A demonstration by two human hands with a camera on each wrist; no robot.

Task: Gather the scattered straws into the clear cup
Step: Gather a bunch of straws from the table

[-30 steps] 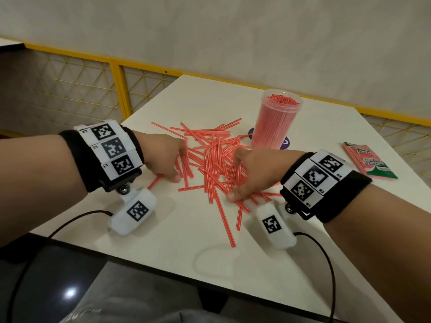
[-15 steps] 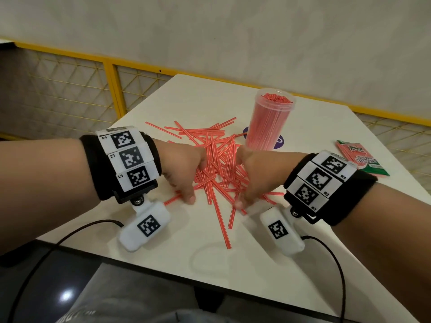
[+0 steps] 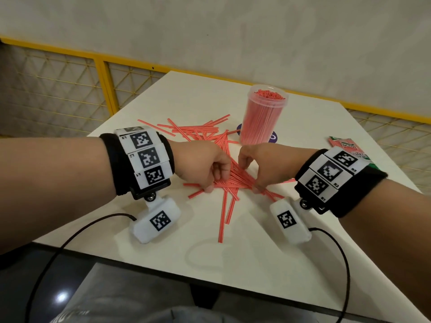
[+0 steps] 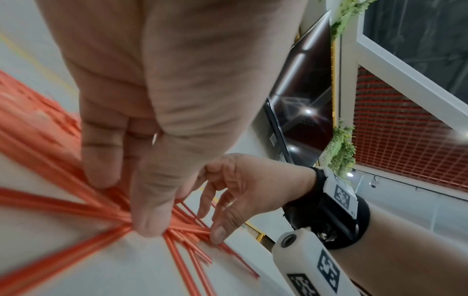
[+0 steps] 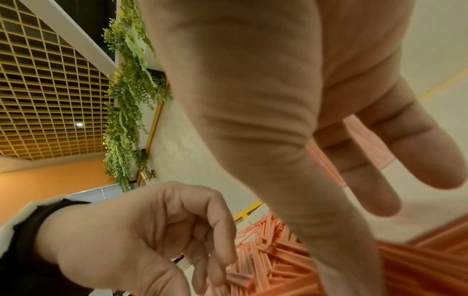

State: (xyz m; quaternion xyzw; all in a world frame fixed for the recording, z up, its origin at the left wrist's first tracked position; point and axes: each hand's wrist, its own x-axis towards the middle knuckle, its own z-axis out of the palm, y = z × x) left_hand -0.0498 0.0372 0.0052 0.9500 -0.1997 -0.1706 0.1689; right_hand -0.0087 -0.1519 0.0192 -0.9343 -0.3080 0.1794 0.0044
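Both hands press in on the loose straws heaped mid-counter. The left hand curls fingers and thumb around one side of the pile; the right hand pinches the other side (fingers bent). The cup, already packed with straws, stands at 1 o'clock from the pile.

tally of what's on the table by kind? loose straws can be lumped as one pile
Clear cup, packed with red straws: 1
Pile of loose red straws: 1, too tangled to count singly
Green-and-red packet: 1
Purple round mark under the cup: 1
Hands on the pile: 2, left hand and right hand
Total: 6
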